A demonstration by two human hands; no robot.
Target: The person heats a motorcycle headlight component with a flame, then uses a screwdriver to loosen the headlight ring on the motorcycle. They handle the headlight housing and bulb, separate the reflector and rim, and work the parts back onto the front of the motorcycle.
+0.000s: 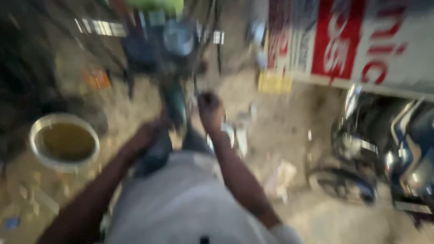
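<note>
The view is badly blurred. My left hand (pixel 147 135) rests low against the dark body of a motorcycle (pixel 174 97) that stands in front of me on the dirt ground. My right hand (pixel 210 108) is curled into a fist just right of the motorcycle's frame; whether it grips a part or a tool I cannot tell. My white shirt fills the bottom middle of the picture. The motorcycle's round headlamp (pixel 178 38) shows at the top.
A white bucket (pixel 63 142) of murky yellow-brown liquid stands at the left. Another motorcycle (pixel 389 149) is parked at the right, under a red and white signboard (pixel 361 40). Scraps of litter lie about the ground.
</note>
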